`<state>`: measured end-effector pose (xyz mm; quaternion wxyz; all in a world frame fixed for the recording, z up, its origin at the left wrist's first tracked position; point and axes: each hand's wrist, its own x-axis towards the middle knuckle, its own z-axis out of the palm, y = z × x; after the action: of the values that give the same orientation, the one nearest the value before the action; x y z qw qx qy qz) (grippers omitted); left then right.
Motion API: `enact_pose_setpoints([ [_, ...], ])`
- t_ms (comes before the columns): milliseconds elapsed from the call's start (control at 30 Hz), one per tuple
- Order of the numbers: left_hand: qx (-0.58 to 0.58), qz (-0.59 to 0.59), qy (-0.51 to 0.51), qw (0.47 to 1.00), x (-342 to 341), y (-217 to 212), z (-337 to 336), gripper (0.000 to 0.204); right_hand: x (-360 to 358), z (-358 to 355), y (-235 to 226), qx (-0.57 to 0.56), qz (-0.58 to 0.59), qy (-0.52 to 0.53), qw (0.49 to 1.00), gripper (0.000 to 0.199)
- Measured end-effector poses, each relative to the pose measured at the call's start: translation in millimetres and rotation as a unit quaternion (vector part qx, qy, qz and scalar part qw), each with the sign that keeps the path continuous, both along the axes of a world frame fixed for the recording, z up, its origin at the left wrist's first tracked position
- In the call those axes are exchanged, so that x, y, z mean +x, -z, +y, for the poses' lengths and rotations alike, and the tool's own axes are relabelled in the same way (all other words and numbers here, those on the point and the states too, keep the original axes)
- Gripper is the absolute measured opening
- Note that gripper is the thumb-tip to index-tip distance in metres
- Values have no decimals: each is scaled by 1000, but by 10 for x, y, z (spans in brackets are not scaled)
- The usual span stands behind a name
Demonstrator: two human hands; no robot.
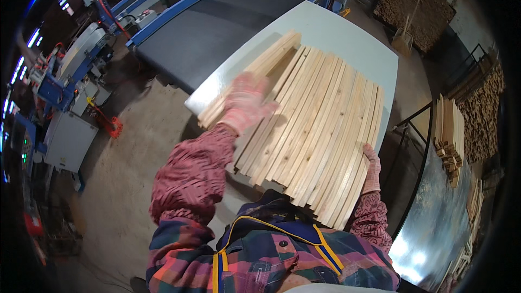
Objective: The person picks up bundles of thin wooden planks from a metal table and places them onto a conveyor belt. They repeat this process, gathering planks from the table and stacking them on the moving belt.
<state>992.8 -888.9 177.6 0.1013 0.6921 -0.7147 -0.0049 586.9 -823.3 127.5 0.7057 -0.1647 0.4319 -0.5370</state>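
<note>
Light wooden strips (320, 125) lie side by side in a slanting row on a pale, glossy table top (353, 38). At their left, a few wooden strips (274, 57) sit at an angle, with a narrow gap from the main row. My left hand (247, 103), in a pinkish glove and slightly blurred, rests over these left strips, thumb stretched toward the row. Along the outer right edge of the row, my gloved right hand (371, 169) presses with straight fingers against the last strip. Part of that hand is hidden by the wood.
Beyond the table top runs a dark conveyor belt (217, 27) with blue side rails. Blue and white machinery (70, 87) stands at the left. To the right are a shiny metal table (434, 217) and a bundle of strips (449, 135). Stacked wood (415, 5) fills the far right.
</note>
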Motion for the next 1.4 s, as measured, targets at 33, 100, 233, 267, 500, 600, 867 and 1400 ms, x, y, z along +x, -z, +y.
enact_pose_setpoints([
  [33, -39, 49, -21, 998, 271, -85, -35, 84, 132, -132, 16, 3, 49, 42, 998, 49],
  [100, 77, 184, -136, 971, 863, -230, 31, 83, 375, -347, 35, -5, 82, 67, 994, 52],
  [233, 296, 230, 25, 927, 1363, 40, 95, 91, 914, -625, -76, 36, -35, 8, 999, 62],
  [267, 232, 248, -18, 940, 1449, 150, 118, 85, 1095, -689, -123, 31, -4, 23, 999, 64],
  [500, 236, 290, -42, 926, 3356, 505, -651, 99, 3289, -1276, -210, -58, -35, -11, 998, 81],
  [600, 210, 243, -41, 946, 4408, 468, -1102, 96, 4292, -1504, -77, -32, -31, 15, 999, 75],
  [867, 225, 340, -146, 901, 6874, 259, -2375, 57, 6833, -2870, 222, -35, 49, 61, 996, 55],
  [1400, -124, 417, 514, 740, 3911, -153, -1150, 42, 6871, -2533, 289, -153, 261, -191, 934, 72],
])
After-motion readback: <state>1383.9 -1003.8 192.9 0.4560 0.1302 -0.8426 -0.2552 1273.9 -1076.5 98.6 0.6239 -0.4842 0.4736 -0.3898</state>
